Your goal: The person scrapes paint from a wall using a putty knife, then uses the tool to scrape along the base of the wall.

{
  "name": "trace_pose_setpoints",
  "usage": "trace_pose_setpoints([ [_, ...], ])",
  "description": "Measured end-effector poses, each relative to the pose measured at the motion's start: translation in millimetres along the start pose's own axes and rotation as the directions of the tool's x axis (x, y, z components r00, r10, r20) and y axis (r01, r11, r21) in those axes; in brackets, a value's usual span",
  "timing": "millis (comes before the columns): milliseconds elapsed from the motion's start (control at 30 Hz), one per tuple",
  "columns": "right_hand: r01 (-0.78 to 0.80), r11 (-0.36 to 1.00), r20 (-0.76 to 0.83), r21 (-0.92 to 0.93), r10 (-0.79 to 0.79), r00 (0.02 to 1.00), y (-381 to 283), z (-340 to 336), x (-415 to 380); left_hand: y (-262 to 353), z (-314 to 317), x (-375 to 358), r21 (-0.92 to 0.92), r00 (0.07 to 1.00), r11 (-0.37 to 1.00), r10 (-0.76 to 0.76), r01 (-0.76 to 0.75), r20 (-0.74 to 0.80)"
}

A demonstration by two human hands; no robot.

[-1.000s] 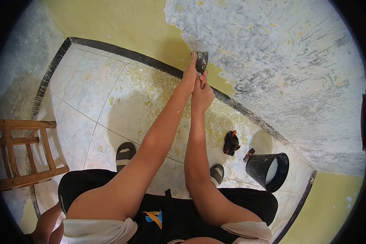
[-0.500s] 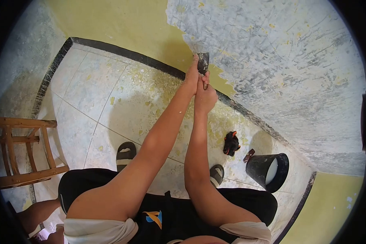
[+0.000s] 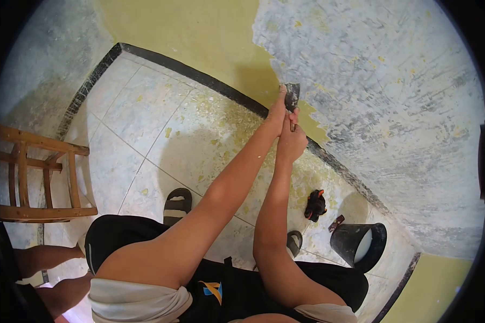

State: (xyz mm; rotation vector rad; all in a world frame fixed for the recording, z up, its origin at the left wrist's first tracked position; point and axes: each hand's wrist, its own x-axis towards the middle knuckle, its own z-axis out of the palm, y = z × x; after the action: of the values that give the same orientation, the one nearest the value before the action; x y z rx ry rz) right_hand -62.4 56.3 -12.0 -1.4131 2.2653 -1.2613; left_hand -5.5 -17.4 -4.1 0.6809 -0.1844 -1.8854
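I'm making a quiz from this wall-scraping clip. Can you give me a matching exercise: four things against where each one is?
Things:
1. scraper
2. black bucket
3. wooden chair
4. black and orange glove

Places:
A. far left of the view
B. on the tiles between the right sandal and the wall
C. blade against the wall, held by both hands
D. floor by the wall, near the right corner

Pairs: 1-C, 2-D, 3-A, 4-B

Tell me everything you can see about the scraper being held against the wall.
The scraper has a flat, dark metal blade, smeared grey, widening toward its working edge. Its handle is mostly hidden in the right hand, gripping from below; the left hand presses fingers on the blade's left side. It stands roughly upright, blade flat against the wall, right at the ragged border where yellow paint meets bare scraped grey plaster, a little above the black skirting.
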Motion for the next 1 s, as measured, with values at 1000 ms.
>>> trace_pose_setpoints([
  [1000,0.027,0.976,0.142,0.216,-0.059,0.988,-75,16,5,83,1,-10,0.036,0.994,0.993,0.108,-0.109,0.022],
])
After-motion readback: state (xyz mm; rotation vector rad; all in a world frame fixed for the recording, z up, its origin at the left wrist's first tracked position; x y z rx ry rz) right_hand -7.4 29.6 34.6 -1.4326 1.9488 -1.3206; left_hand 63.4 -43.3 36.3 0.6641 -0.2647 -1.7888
